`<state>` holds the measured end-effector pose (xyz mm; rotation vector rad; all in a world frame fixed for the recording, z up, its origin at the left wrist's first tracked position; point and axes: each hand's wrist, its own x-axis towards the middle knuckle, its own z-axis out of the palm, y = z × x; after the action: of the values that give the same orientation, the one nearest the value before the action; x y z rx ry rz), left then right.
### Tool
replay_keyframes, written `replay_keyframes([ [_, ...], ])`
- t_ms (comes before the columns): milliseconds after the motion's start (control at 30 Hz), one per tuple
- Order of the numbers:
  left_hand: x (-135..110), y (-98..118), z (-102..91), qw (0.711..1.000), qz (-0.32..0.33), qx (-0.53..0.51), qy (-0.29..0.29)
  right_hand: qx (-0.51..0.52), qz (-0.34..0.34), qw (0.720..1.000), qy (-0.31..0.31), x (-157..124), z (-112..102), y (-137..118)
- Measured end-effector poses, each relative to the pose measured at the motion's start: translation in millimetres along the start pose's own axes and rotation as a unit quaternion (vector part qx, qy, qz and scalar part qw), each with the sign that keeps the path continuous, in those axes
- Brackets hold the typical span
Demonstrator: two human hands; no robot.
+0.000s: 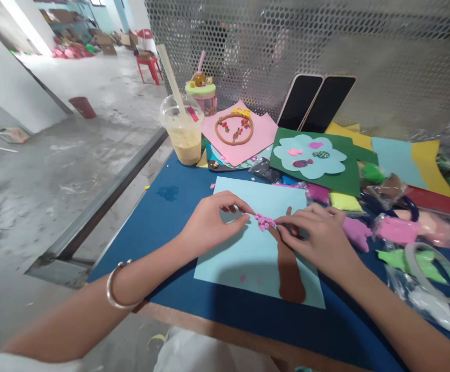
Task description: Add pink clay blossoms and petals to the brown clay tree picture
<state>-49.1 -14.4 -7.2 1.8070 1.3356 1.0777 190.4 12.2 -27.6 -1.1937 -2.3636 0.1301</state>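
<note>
Pink clay (pixel 264 221): small clump on the pale blue sheet (pixel 228 253), at the tip of the brown trunk's (pixel 291 274) left branch.
Left hand (pixel 215 219): thumb and forefinger parted, forefinger at the clump's edge.
Right hand (pixel 317 232): fingertips at the opposite edge; pinch uncertain.
Step, as judged: arranging the clump.
Next move: probably calls for light fingertip pressure.

No legible text, no readable labels, brands, numbers or signs
</note>
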Motion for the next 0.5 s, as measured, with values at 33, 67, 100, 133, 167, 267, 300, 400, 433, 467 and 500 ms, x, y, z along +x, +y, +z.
replay_keyframes([
  [33,0.1,-0.1,0.0,1.0,0.0,0.0,0.001,-0.005,-0.002,1.0,0.006,-0.4,-0.5,-0.2],
  [67,0.1,-0.1,0.0,1.0,0.0,0.0,0.001,-0.008,-0.003,1.0,0.01,-0.6,-0.9,-0.3],
  [100,-0.1,-0.2,0.0,1.0,0.0,0.0,0.001,-0.011,-0.003,1.0,0.013,-0.5,-1.2,-0.2],
  [133,-0.2,-0.3,0.0,1.0,0.001,-0.001,0.001,-0.012,-0.004,1.0,0.013,-0.2,-1.1,0.0],
  [167,-0.4,-0.4,-0.1,1.0,0.002,-0.001,0.001,-0.013,-0.005,1.0,0.012,0.3,-0.8,0.2],
  [267,-0.5,-0.7,-0.1,1.0,0.006,0.001,0.002,-0.014,-0.006,1.0,0.003,2.0,1.3,0.5],
  [300,-0.3,-0.6,-0.2,1.0,0.008,0.002,0.002,-0.015,-0.005,1.0,0.001,2.4,2.1,0.5],
  [400,0.3,0.1,-0.1,1.0,0.012,0.002,0.004,-0.02,-0.002,1.0,-0.002,3.0,3.4,0.1],
  [433,0.4,0.5,0.0,1.0,0.012,0.004,0.004,-0.021,-0.001,1.0,-0.003,3.0,3.2,-0.1],
  [467,0.5,0.9,0.1,1.0,0.012,0.006,0.004,-0.022,-0.001,1.0,-0.005,3.0,2.9,-0.2],
  [500,0.4,1.3,0.2,1.0,0.012,0.008,0.004,-0.022,-0.002,1.0,-0.008,3.0,2.4,-0.3],
])
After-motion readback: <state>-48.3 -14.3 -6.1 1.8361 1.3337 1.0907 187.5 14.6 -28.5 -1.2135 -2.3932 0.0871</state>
